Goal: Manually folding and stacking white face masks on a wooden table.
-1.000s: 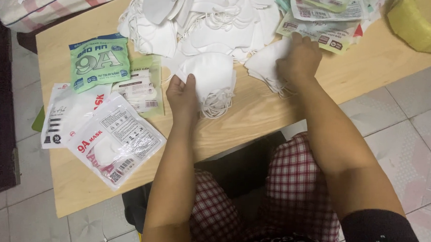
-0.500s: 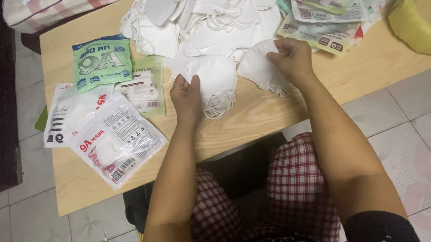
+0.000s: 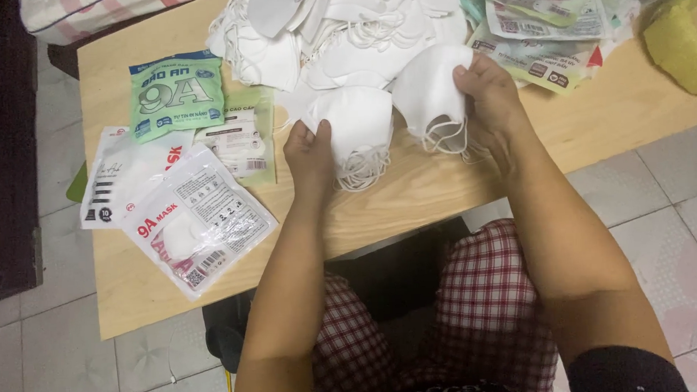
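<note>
left hand (image 3: 310, 147): pinching small stack of white masks (image 3: 354, 126) at near edge of wooden table (image 3: 410, 194) | right hand (image 3: 490, 90): gripping single white mask (image 3: 431, 89) just beside stack, before loose mask pile (image 3: 335, 30) | handling: likely light, soft, crushable; best held by folded edge, clear of dangling ear loops (image 3: 445, 138)

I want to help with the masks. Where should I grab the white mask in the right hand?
Probably pinch the white mask by its folded top edge, coming from above, much as the right hand does. Its ear loops dangle loose at the bottom, so a grip there would likely let it swing and tangle.
</note>
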